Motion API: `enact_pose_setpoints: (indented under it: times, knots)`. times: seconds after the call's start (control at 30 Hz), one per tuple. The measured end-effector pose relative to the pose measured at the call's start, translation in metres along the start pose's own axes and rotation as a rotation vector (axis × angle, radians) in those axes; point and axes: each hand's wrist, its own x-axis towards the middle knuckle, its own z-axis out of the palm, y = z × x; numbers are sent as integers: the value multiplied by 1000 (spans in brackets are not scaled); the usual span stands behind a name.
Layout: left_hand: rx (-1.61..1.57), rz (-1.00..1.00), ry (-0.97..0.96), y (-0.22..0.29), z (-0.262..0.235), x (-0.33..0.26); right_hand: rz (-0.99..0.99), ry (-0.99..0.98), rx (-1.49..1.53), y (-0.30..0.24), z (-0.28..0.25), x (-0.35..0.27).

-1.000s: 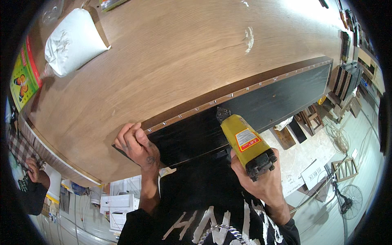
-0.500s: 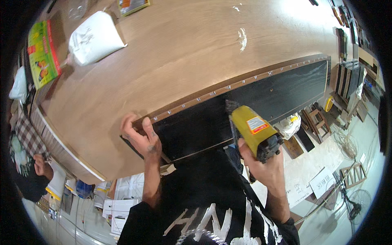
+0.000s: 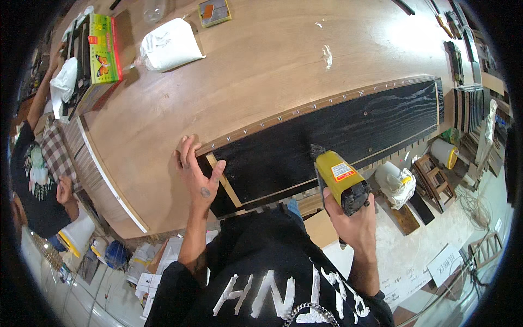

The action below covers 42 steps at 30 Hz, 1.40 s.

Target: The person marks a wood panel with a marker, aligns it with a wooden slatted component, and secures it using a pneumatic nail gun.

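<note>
A long black wood-grain panel (image 3: 289, 155) with brown edging lies slantwise along the near side of the table. Small pale marks run along its far edge. My left hand (image 3: 197, 174) is at the panel's left end, fingers spread around the far corner and thumb out over the black face. My right hand (image 3: 351, 220) is wrapped round the handle of a yellow and black nail gun (image 3: 338, 169). The gun's dark nose points away from me, over the middle of the panel; whether it touches cannot be made out.
On the brown table (image 3: 245, 71) are a white bag (image 3: 171, 46), a small flat box (image 3: 214, 12) and a green-yellow box (image 3: 103, 49). A co-worker (image 3: 41, 180) stands at the left. Dark slats (image 3: 468, 109), a white bucket (image 3: 444, 153) and wooden frames (image 3: 434, 179) are at the right.
The view has shifted, bringing more of the left side in. The panel's brown far side shows less now. My left fingers have spread at its corner; my right hand still holds the nail gun.
</note>
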Motion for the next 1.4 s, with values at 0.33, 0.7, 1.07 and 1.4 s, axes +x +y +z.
enact_pose_setpoints:
  times: [0.33, 0.7, 1.07, 1.4]
  knots:
    - [14, 26, -26, 4, 3, -1, 264, -47, -16, -43, 32, 35]
    - [-14, 1, -48, -5, 2, -3, 267, -66, -190, -49, 39, 40]
    - [25, -17, -137, -3, -2, -2, 225, -49, -194, -55, 45, 38]
    - [5, 33, -105, -4, 0, -5, 258, -179, -222, -59, 49, 29]
